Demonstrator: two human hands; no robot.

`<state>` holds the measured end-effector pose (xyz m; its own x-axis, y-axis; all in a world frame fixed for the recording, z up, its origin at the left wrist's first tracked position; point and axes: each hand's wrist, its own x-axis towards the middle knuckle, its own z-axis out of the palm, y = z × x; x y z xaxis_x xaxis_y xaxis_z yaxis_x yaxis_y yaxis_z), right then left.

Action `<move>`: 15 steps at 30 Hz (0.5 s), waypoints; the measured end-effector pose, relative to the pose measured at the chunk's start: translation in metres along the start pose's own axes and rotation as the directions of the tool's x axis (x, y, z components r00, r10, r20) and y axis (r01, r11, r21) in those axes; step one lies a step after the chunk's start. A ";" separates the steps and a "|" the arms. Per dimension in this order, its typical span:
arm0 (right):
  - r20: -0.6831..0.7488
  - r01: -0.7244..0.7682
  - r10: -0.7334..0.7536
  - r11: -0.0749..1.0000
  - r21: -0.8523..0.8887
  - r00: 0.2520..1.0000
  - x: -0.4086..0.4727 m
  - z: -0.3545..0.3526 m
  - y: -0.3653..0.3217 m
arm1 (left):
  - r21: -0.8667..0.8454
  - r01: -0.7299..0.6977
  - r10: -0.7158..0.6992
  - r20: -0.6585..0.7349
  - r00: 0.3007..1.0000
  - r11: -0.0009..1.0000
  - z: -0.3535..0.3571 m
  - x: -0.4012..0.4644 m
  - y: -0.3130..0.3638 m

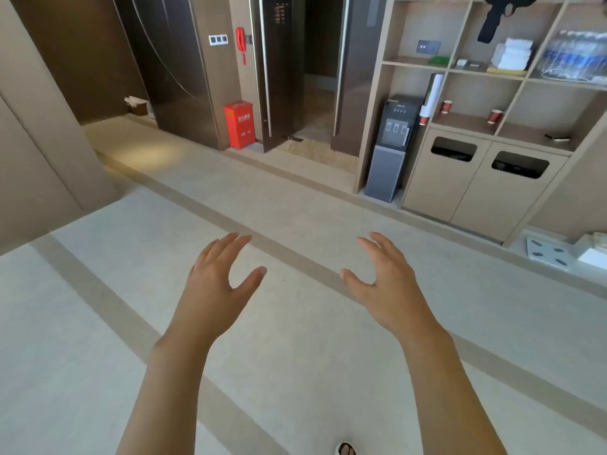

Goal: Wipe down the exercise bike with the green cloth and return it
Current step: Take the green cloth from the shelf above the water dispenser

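Note:
My left hand (218, 280) and my right hand (384, 284) are stretched out in front of me over the pale floor, palms facing each other, fingers spread and holding nothing. A small green cloth (440, 60) lies folded on a shelf of the wooden shelving unit at the upper right, far from both hands. No exercise bike is in view.
A wooden shelving unit (460, 70) holds white towels (514, 54), water bottles (578, 57) and red paper cups (446, 106). A grey water dispenser (392, 149) stands beside it. A red fire cabinet (239, 124) sits by an open doorway (315, 77). A scale (548, 254) lies at right.

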<state>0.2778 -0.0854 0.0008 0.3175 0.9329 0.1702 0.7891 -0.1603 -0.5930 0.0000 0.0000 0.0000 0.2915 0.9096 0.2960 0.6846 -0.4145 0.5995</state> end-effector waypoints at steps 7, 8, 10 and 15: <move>0.012 0.034 -0.034 0.999 0.001 0.999 0.109 -0.018 0.055 | 0.016 -0.008 0.008 0.015 1.000 1.000 0.052 0.099 0.031; 0.007 0.031 -0.031 0.999 0.016 0.999 0.125 -0.021 0.063 | 0.015 -0.004 0.004 0.008 1.000 1.000 0.060 0.113 0.034; -0.001 0.046 -0.046 0.998 0.035 0.999 0.154 -0.025 0.077 | 0.019 -0.007 0.007 0.003 1.000 1.000 0.075 0.138 0.044; 0.025 0.056 -0.057 0.997 0.054 0.998 0.209 -0.030 0.109 | 0.043 0.001 -0.002 0.013 1.000 0.999 0.111 0.184 0.066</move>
<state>0.4454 0.0824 -0.0047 0.2586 0.9483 0.1841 0.7762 -0.0905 -0.6240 0.1733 0.1433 0.0116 0.2988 0.9106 0.2855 0.7129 -0.4119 0.5676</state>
